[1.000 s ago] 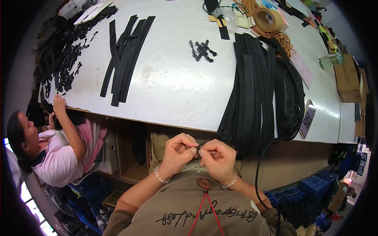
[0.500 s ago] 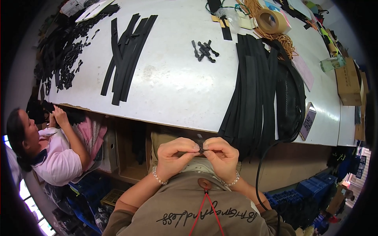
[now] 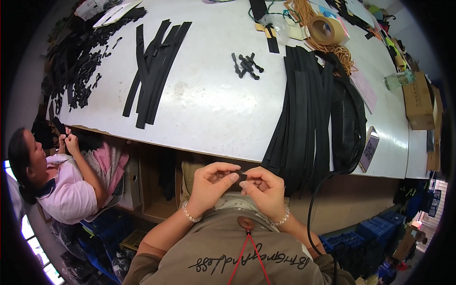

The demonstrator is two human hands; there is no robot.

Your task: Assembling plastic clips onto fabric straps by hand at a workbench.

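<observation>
The white counter (image 3: 209, 104) takes most of the view, and its near edge runs just above the person's hands. On its right part a wide bundle of long black strips (image 3: 304, 114) lies, and the lower ends hang over the near edge, just beside the right hand. A black bag (image 3: 349, 123) lies against the right side of this bundle. On the left part a smaller group of black strips (image 3: 154, 66) lies spread like a fan, and at the far left there is a heap of small black pieces (image 3: 78, 66). Near the far edge stands a roll of brown tape (image 3: 327, 29) next to a tangle of orange cord (image 3: 344, 57). A few black zipper pulls (image 3: 247, 64) lie in the middle, well apart from both hands.

At the left a co-worker in a pink shirt (image 3: 66, 190) sits low beside the counter and holds something black in both hands.

Below the counter edge, in front of the chest, the left hand (image 3: 209, 185) and the right hand (image 3: 263, 190) meet. Between them is a small black piece (image 3: 242, 177). The fingers of both hands are closed narrowly on it, thumb and forefinger pinching from each side. What kind of piece it is, I cannot tell, because the fingers cover most of it. Each wrist carries a bead bracelet.
</observation>
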